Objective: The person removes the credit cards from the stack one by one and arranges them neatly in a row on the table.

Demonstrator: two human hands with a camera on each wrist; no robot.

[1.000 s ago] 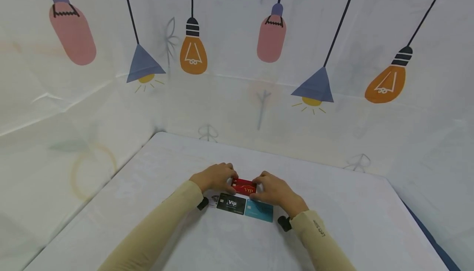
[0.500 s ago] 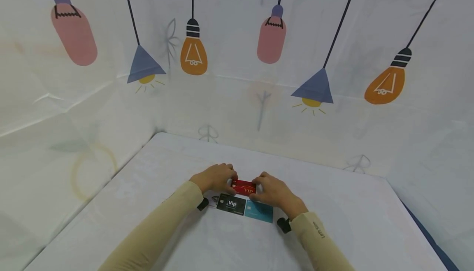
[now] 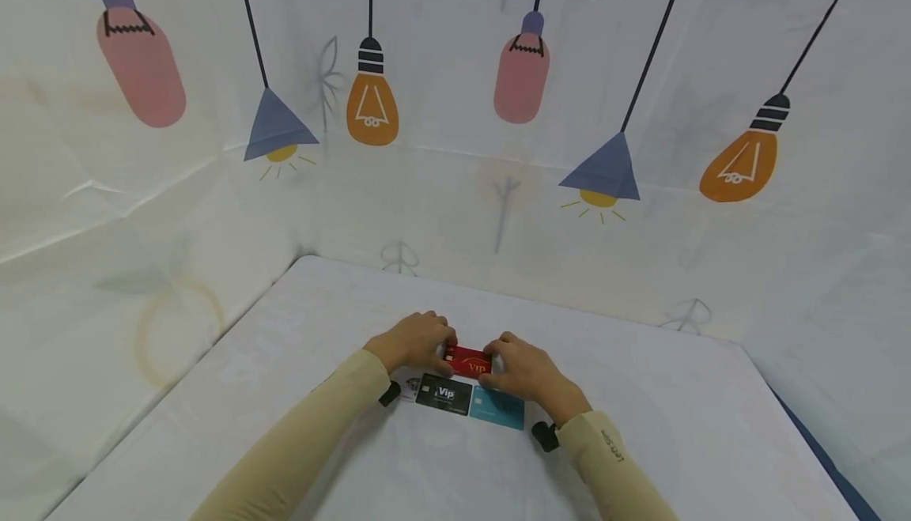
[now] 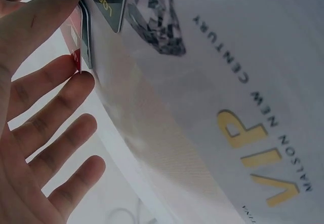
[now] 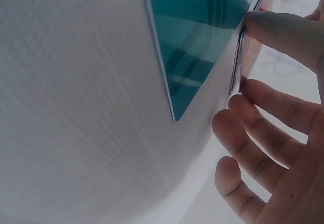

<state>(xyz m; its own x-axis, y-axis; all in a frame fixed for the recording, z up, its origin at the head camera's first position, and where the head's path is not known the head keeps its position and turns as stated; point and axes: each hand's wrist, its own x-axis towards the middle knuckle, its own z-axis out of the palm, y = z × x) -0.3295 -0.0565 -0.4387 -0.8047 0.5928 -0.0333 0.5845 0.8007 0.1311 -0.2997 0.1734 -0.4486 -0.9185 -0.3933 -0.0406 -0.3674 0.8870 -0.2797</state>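
In the head view a red VIP card (image 3: 466, 361) lies between my two hands, held by its short ends. My left hand (image 3: 415, 342) pinches the left end with thumb and index finger, and my right hand (image 3: 528, 369) pinches the right end. Both wrist views show it pressed together with at least one other card, a dark edge (image 4: 86, 34) lying against the red. Just nearer to the camera wearer are a black Vip card (image 3: 444, 394) and a teal card (image 3: 498, 407), side by side. A white VIP card with a diamond print (image 4: 253, 97) lies under my left wrist, partly covered.
The cards lie on a white-covered table (image 3: 640, 394). A white curtain (image 3: 441, 205) printed with lamps and bulbs stands behind and at the sides. Small black wrist cameras (image 3: 546, 435) sit close to the tabletop.
Almost nothing differs; both hands keep hold of the red card in the same place. The whole head view has shifted by only a few pixels.
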